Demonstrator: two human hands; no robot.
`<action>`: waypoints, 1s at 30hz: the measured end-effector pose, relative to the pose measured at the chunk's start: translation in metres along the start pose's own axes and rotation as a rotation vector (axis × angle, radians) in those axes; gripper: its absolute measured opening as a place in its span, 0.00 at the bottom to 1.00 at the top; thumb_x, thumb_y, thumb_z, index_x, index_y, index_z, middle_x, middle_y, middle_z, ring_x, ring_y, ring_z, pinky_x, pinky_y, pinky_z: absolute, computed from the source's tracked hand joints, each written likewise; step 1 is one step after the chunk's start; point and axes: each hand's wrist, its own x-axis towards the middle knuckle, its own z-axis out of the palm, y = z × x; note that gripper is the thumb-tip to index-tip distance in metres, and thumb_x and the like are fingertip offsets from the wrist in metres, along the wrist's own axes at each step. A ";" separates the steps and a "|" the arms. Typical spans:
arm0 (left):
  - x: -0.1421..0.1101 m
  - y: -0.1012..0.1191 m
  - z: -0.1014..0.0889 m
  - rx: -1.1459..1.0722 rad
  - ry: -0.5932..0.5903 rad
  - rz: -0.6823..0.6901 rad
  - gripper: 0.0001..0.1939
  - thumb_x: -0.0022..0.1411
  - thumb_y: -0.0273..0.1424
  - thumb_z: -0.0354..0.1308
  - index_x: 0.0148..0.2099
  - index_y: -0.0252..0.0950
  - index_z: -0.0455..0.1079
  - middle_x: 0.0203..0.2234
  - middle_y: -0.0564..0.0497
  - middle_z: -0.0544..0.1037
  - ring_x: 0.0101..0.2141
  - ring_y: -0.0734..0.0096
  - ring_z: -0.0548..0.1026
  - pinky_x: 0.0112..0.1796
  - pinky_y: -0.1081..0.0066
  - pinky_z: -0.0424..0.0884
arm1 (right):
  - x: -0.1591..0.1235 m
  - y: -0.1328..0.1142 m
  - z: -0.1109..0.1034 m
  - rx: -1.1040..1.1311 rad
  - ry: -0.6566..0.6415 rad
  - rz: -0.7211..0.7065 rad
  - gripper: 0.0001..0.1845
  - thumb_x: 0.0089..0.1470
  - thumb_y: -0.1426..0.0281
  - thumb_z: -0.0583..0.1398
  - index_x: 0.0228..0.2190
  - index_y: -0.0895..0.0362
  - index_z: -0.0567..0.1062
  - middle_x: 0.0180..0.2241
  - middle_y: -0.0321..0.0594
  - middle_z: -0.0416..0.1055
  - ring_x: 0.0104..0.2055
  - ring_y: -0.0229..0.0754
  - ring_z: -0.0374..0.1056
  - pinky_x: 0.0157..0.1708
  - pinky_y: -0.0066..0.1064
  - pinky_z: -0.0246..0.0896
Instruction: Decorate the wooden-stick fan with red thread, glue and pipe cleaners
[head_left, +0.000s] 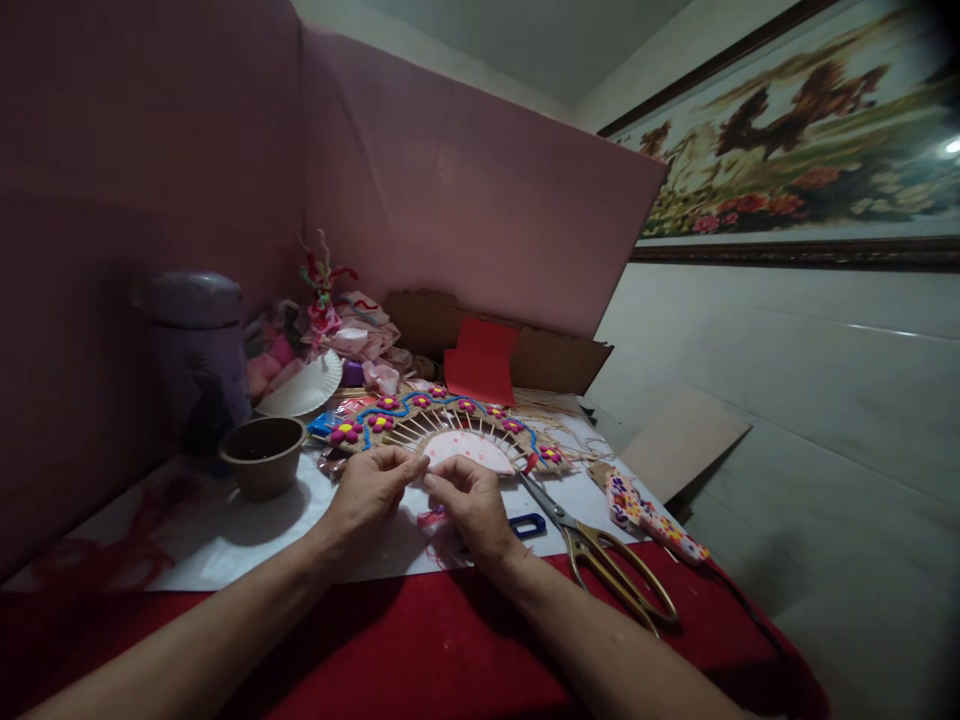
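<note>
Grip, left hand (375,492) and right hand (474,508): fingertips drawn together, hold unclear; flowered fan (469,442) sat directly behind, presumably for reach.

Two bare hands (373,492) (477,500) are working. One round brown bowl (259,475) and one lavender, round-lidded flask (196,345) are standing. One pair of gold-handled metal scissors (564,518) is lying, one half-round, flower-decorated fan (472,448) is showing, and one wide, dark-framed picture (795,140) is hanging.

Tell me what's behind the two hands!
Behind the left hand and right hand sits a flowered fan with a spotted, pale half-circle. Whatever the hands cover can't be seen.
</note>
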 end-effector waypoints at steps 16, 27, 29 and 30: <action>-0.001 0.002 0.001 -0.012 0.073 -0.023 0.25 0.46 0.53 0.60 0.25 0.34 0.64 0.09 0.62 0.55 0.12 0.84 0.49 0.15 0.78 0.43 | 0.000 -0.001 0.001 -0.028 0.017 -0.009 0.09 0.41 0.66 0.63 0.20 0.59 0.71 0.17 0.32 0.67 0.20 0.33 0.60 0.23 0.26 0.56; -0.002 0.002 0.000 -0.001 -0.025 0.039 0.16 0.43 0.40 0.67 0.24 0.32 0.71 0.15 0.55 0.69 0.16 0.82 0.58 0.17 0.77 0.51 | 0.000 -0.001 0.001 -0.048 0.033 -0.028 0.08 0.42 0.67 0.63 0.19 0.58 0.70 0.17 0.32 0.67 0.20 0.33 0.61 0.23 0.25 0.57; 0.000 -0.001 0.001 -0.007 -0.016 0.068 0.16 0.43 0.39 0.67 0.22 0.32 0.69 0.15 0.55 0.69 0.17 0.81 0.60 0.19 0.77 0.53 | 0.000 -0.001 0.001 -0.053 0.023 -0.021 0.08 0.42 0.67 0.63 0.19 0.58 0.71 0.17 0.32 0.67 0.20 0.33 0.61 0.23 0.25 0.57; 0.000 -0.001 0.001 -0.005 -0.007 0.072 0.16 0.43 0.40 0.67 0.21 0.32 0.69 0.14 0.56 0.68 0.16 0.81 0.59 0.19 0.77 0.53 | 0.000 -0.001 0.001 -0.053 0.019 -0.015 0.08 0.41 0.67 0.63 0.20 0.58 0.71 0.17 0.32 0.67 0.20 0.33 0.61 0.23 0.26 0.57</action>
